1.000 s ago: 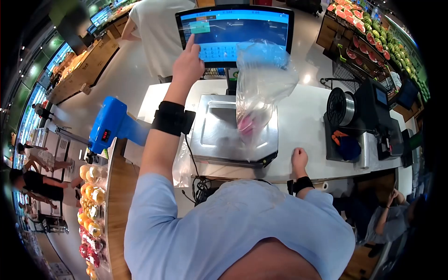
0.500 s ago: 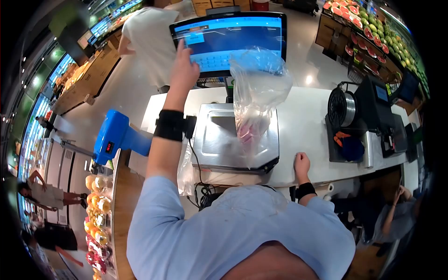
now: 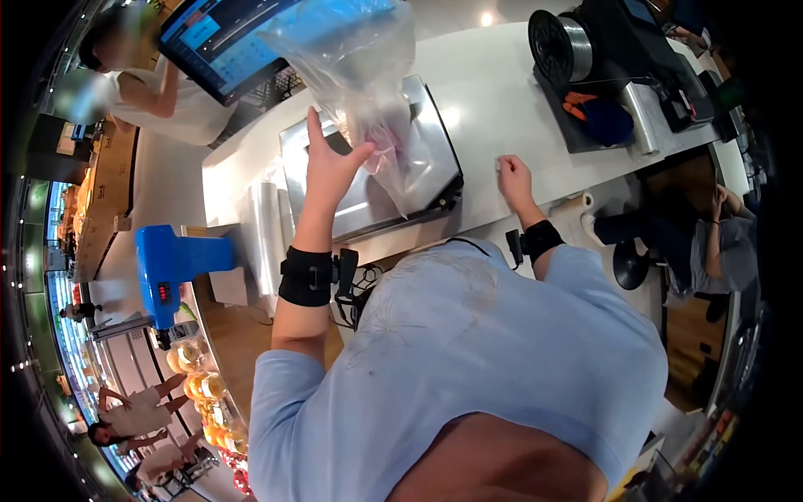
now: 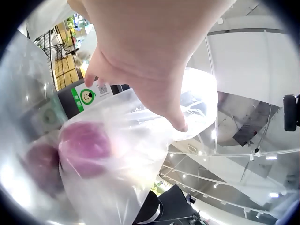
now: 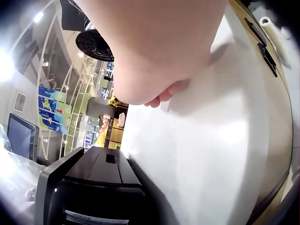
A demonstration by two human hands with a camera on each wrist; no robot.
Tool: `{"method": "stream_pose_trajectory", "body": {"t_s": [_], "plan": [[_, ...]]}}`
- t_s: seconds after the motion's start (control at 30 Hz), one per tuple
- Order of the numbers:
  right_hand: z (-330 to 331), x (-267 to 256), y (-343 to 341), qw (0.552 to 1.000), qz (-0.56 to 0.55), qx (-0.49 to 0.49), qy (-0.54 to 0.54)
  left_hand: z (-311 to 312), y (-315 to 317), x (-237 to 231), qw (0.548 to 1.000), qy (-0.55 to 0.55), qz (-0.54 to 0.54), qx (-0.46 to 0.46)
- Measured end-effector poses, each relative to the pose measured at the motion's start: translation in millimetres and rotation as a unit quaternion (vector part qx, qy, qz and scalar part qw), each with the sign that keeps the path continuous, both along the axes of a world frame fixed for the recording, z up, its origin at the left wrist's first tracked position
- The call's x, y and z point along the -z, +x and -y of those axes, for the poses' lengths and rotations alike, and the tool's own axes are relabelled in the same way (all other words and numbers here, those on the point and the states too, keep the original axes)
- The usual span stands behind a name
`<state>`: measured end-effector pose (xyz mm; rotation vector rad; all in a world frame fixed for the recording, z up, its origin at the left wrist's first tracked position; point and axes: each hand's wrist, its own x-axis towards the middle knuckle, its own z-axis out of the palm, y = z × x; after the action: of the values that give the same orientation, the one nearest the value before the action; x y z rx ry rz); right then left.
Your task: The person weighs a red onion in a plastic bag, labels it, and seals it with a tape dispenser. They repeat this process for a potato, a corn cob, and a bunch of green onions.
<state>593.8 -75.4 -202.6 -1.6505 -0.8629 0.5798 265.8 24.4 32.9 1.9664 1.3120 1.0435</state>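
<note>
A clear plastic bag (image 3: 355, 71) with round purple-red produce (image 4: 86, 147) inside stands on the steel scale (image 3: 435, 151). My left hand (image 3: 328, 167) is beside the bag, thumb and fingers spread apart. Its thumb overlaps the bag's lower part in the head view. In the left wrist view the left hand (image 4: 145, 51) reaches above the produce, with several fingers partly hidden behind the palm. My right hand (image 3: 517, 182) rests on the white counter (image 3: 477, 100), right of the scale. Curled fingertips show beneath the right hand (image 5: 159, 56) in the right wrist view, with nothing visible in them.
A tilted touchscreen (image 3: 217, 42) stands behind the scale. Left of it are a plastic film roll (image 3: 266, 230) and a blue device (image 3: 171, 263) on an arm. At the right sit a black spool (image 3: 552, 46) and a dark machine (image 3: 619, 42). Other people stand around.
My left hand has left the touchscreen and come down beside the bag, its fingers spreading. The head view has turned. My right hand stays on the counter.
</note>
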Motion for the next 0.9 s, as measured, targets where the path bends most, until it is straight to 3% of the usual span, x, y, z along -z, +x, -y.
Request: {"method": "stream_pose_trajectory", "body": {"t_s": [0.07, 0.2, 0.27, 0.4, 0.47, 0.53, 0.6, 0.63, 0.7, 0.8, 0.9], "plan": [[10.5, -0.3, -8.6, 0.999, -0.039, -0.005, -0.005, 6.8, 13.2, -17.0, 1.0, -0.009, -0.006, -0.007], [36.7, -31.6, -31.8, 0.992, 0.081, -0.07, 0.07, 11.1, 40.1, -35.9, 0.997, -0.044, 0.039, 0.041], [48.9, -55.2, -43.3, 0.97, 0.154, -0.167, 0.081, -13.7, 45.8, -14.0, 0.992, 0.096, -0.061, -0.045], [53.1, -87.1, -67.2, 0.954, 0.198, -0.2, 0.105, -51.3, 47.6, -3.7, 0.998, 0.029, 0.016, -0.054], [52.6, -82.8, -74.0, 0.944, 0.241, -0.2, 0.107, -86.1, 34.8, 32.4, 0.998, -0.022, 0.042, -0.037], [51.1, -77.5, -77.8, 0.931, 0.283, -0.2, 0.113, -87.1, 39.5, 30.3, 0.995, -0.068, 0.067, -0.022], [49.0, -74.2, -79.6, 0.922, 0.319, -0.192, 0.107, -75.4, 45.7, 30.9, 0.932, -0.126, 0.338, -0.044], [47.7, -73.8, -79.8, 0.923, 0.317, -0.189, 0.111, -72.0, 45.6, 29.5, 0.933, -0.123, 0.335, -0.042], [46.7, -74.1, -80.3, 0.914, 0.329, -0.2, 0.126, -67.2, 42.0, 27.7, 0.861, -0.163, 0.483, -0.011], [44.9, -71.2, -81.5, 0.929, 0.298, -0.179, 0.125, -60.7, 27.7, 26.6, 0.851, -0.165, 0.498, 0.002], [45.3, -70.0, -80.7, 0.931, 0.295, -0.171, 0.129, -37.2, 39.4, -8.1, 0.832, -0.14, 0.528, -0.097]]}}
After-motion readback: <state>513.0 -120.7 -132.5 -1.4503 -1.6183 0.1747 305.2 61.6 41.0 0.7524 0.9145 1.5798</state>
